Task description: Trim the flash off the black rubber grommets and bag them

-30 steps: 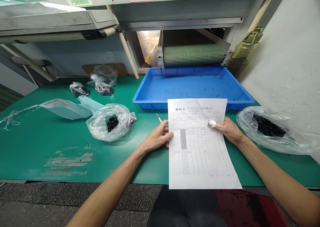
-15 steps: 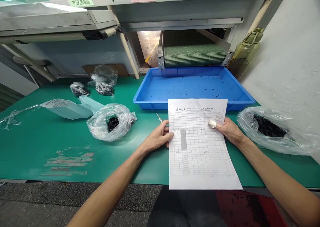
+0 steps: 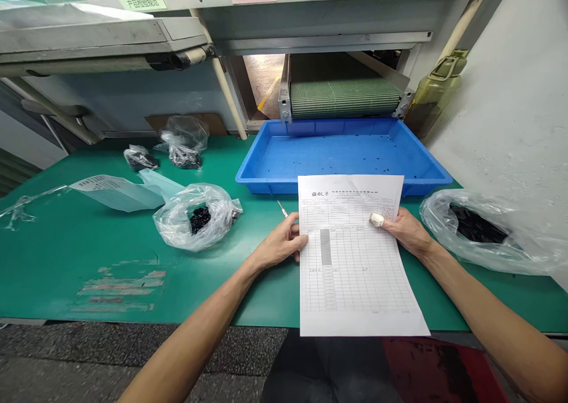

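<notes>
A printed form (image 3: 350, 290) with a ruled table and a few handwritten entries is held up over the table's front edge. My left hand (image 3: 280, 241) pinches its left edge between thumb and fingers. A slim white pen-like stick (image 3: 283, 209) pokes up behind those fingers; whether they hold it I cannot tell. On the right edge, my right hand (image 3: 408, 231) grips the sheet, its thumb, wrapped in white tape, lying on the front and the other fingers hidden behind. The blue tray (image 3: 275, 187) sits just beyond the paper, with small dark pieces scattered in it.
Left of my hands stands an open plastic bag (image 3: 177, 231) of black parts. Another plastic bag (image 3: 444, 246) with black contents lies at right. Two small bags (image 3: 141, 158) sit farther back. A green conveyor belt (image 3: 346, 98) ends above the tray; a bottle (image 3: 437, 92) stands beside it.
</notes>
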`<action>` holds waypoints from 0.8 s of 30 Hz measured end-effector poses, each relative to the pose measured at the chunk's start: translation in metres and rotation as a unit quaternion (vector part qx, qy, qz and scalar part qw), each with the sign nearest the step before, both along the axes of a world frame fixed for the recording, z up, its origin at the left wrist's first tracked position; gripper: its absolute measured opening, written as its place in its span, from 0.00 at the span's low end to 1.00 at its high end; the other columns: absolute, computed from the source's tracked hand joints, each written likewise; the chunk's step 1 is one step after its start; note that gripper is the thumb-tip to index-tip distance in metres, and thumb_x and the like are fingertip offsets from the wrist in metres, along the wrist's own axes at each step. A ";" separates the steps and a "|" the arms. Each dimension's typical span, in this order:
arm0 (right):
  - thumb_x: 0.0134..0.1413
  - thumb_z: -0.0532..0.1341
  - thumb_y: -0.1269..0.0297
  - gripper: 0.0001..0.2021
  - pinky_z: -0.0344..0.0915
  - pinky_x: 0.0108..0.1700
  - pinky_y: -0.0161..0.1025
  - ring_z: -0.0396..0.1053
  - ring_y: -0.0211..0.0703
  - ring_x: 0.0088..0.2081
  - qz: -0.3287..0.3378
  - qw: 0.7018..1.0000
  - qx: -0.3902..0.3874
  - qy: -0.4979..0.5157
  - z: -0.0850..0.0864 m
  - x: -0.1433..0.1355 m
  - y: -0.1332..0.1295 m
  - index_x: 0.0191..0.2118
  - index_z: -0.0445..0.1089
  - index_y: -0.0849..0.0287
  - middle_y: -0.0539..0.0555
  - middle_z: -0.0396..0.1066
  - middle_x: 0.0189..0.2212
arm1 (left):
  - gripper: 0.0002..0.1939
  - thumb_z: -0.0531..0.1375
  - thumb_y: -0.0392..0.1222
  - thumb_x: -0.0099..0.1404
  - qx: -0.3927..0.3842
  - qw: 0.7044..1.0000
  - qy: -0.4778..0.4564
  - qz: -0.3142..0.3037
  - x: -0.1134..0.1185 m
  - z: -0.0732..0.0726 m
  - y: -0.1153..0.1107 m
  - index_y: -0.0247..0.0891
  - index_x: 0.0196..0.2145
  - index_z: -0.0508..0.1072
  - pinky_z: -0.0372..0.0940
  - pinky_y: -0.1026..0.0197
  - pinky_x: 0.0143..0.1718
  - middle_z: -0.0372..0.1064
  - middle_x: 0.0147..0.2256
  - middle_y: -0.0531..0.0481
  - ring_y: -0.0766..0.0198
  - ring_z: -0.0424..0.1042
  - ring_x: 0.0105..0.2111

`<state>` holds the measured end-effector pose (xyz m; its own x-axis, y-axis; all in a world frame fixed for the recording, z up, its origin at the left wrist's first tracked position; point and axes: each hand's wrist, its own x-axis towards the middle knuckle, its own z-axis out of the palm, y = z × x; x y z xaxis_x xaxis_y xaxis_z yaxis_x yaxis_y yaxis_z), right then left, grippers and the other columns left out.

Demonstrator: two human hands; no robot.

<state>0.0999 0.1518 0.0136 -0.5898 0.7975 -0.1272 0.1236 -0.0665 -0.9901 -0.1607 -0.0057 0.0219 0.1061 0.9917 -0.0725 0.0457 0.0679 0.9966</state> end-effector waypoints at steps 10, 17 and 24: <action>0.36 0.74 0.48 0.28 0.68 0.51 0.57 0.70 0.63 0.48 0.001 1.000 0.001 0.022 -0.005 0.000 0.002 0.45 0.76 0.56 0.57 0.74 0.46 | 0.21 0.56 0.40 0.64 -0.005 1.000 0.006 0.004 0.001 0.002 0.000 0.36 0.53 0.55 0.65 0.66 0.21 0.69 0.37 0.48 0.67 0.67 0.26; 0.38 0.73 0.48 0.27 0.69 0.50 0.56 0.71 0.62 0.47 0.004 1.000 0.002 0.020 -0.006 0.000 0.003 0.46 0.75 0.56 0.57 0.73 0.47 | 0.22 0.57 0.41 0.64 -0.009 1.000 0.008 0.007 0.001 0.003 -0.001 0.36 0.54 0.55 0.65 0.65 0.21 0.69 0.36 0.48 0.67 0.67 0.25; 0.40 0.72 0.48 0.26 0.69 0.51 0.57 0.71 0.61 0.47 0.003 1.000 0.007 0.019 -0.006 0.000 0.002 0.46 0.75 0.56 0.57 0.74 0.46 | 0.22 0.57 0.40 0.64 -0.006 1.000 0.006 0.006 0.001 0.004 0.000 0.36 0.53 0.55 0.65 0.65 0.21 0.69 0.36 0.47 0.66 0.67 0.26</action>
<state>0.0997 0.1542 0.0079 -0.5993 0.7950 -0.0936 0.0859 -0.0524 -0.9949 -0.1594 -0.0059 0.0255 0.0936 0.9920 -0.0850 0.0567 0.0799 0.9952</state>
